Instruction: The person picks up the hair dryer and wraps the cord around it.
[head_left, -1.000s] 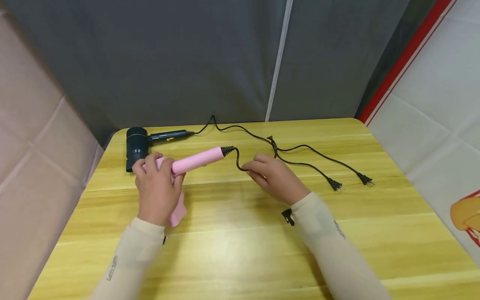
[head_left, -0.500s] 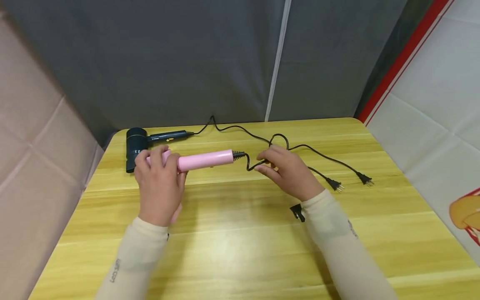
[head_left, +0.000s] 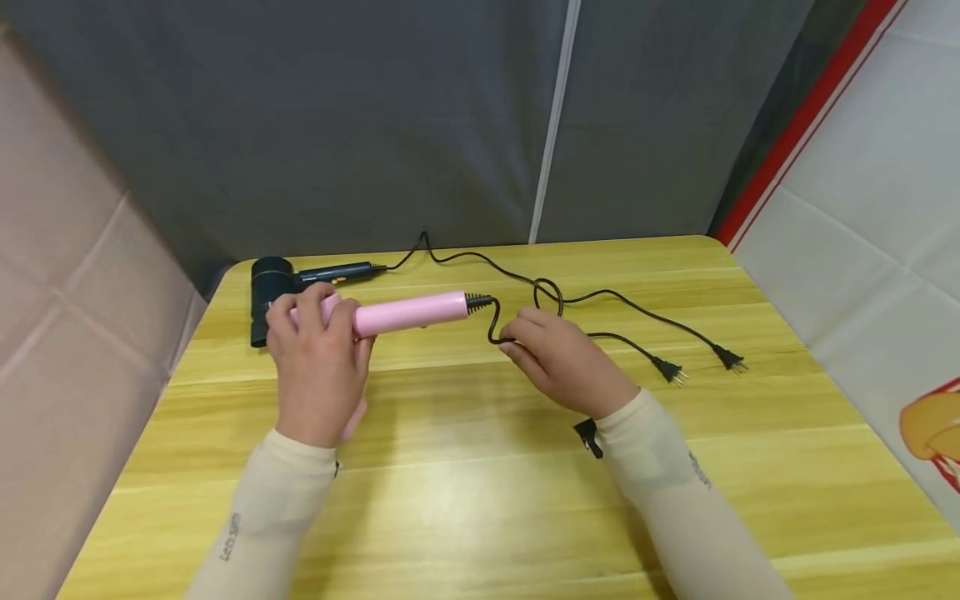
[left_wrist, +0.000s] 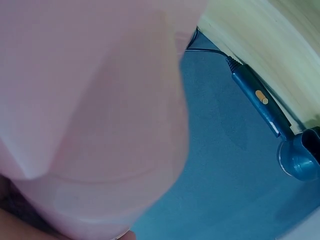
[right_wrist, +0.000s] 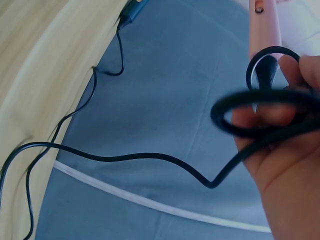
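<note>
My left hand (head_left: 315, 375) grips the head of a pink hair dryer (head_left: 412, 312), whose handle points right above the table; in the left wrist view the pink body (left_wrist: 115, 115) fills much of the frame. Part of the head is hidden under the fingers. From the handle's ribbed end runs a black cord (head_left: 493, 321), and my right hand (head_left: 558, 358) holds it between thumb and fingers. In the right wrist view, loops of the cord (right_wrist: 235, 132) come out of the hand (right_wrist: 290, 165).
A dark blue hair dryer (head_left: 270, 292) lies at the table's far left, its cord (head_left: 480, 255) running right along the back. Two black plugs, a nearer plug (head_left: 667, 369) and a farther plug (head_left: 729, 358), lie on the right of the wooden table (head_left: 465, 500). A grey curtain (head_left: 360, 125) stands behind.
The pink dryer's handle has shifted right and swung nearer level. My right hand has moved right with the cord, then slightly back left. A cord loop now shows behind the right hand.
</note>
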